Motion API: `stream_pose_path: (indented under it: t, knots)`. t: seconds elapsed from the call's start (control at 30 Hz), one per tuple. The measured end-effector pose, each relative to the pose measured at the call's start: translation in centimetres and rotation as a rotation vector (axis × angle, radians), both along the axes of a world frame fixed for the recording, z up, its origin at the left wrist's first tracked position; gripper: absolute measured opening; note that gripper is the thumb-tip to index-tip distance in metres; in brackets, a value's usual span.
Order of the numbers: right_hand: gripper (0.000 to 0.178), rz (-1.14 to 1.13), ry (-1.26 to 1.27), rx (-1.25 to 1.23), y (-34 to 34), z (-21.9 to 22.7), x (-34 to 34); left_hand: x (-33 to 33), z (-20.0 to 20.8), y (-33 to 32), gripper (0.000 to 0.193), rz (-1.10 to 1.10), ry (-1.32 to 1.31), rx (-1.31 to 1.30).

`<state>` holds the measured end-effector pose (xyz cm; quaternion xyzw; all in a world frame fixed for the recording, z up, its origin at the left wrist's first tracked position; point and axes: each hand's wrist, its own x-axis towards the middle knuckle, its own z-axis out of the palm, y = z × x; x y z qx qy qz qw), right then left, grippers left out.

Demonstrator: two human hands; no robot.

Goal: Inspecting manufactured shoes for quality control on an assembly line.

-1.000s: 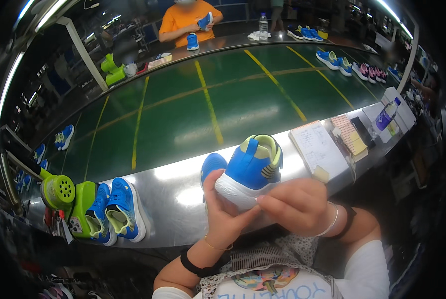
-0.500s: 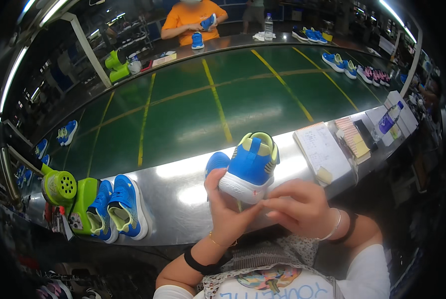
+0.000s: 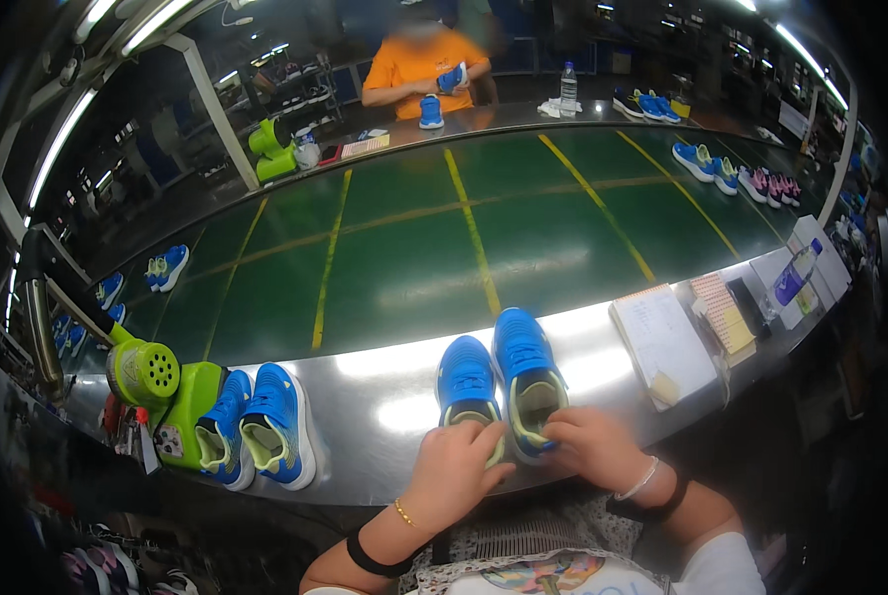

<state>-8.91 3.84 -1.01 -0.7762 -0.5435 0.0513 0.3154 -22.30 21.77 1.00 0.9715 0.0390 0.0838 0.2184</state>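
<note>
Two blue sports shoes with lime-green linings stand side by side on the steel worktop in front of me, toes pointing away. My left hand (image 3: 456, 464) is closed over the heel of the left shoe (image 3: 466, 375), hiding much of its opening. At the heel collar of the right shoe (image 3: 523, 349), my right hand (image 3: 595, 444) pinches the edge with bent fingers. The right shoe sits slightly farther forward than its partner.
Another blue pair (image 3: 277, 421) stands at the left beside a lime-green machine (image 3: 156, 377). A green belt (image 3: 394, 253) with yellow lines runs beyond the worktop. Notebooks (image 3: 662, 332) and a bottle (image 3: 793, 278) lie right. Across the belt, a person in orange (image 3: 404, 69) handles a blue shoe.
The shoe raised in my left hand, heel toward me, now rests on the worktop beside its partner. Both hands have spread, one to each shoe's heel. My view has shifted a little.
</note>
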Motion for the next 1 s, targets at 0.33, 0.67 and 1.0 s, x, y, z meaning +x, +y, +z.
stream_pose_path:
  t: [0.33,0.67,1.0]
  knots:
    - [0.027,-0.050,0.386,0.165,1.2,0.4,2.2,1.6,-2.9,-0.4,0.052,0.035,0.299,0.102]
    - [0.052,-0.193,-0.136,-0.370,8.1,-11.6,19.4,-9.2,4.7,4.9,0.062,0.071,0.211,-0.413]
    - [0.040,-0.085,-0.287,-0.338,9.3,-14.8,23.3,-24.3,12.6,3.0,0.053,0.738,-0.257,-0.272]
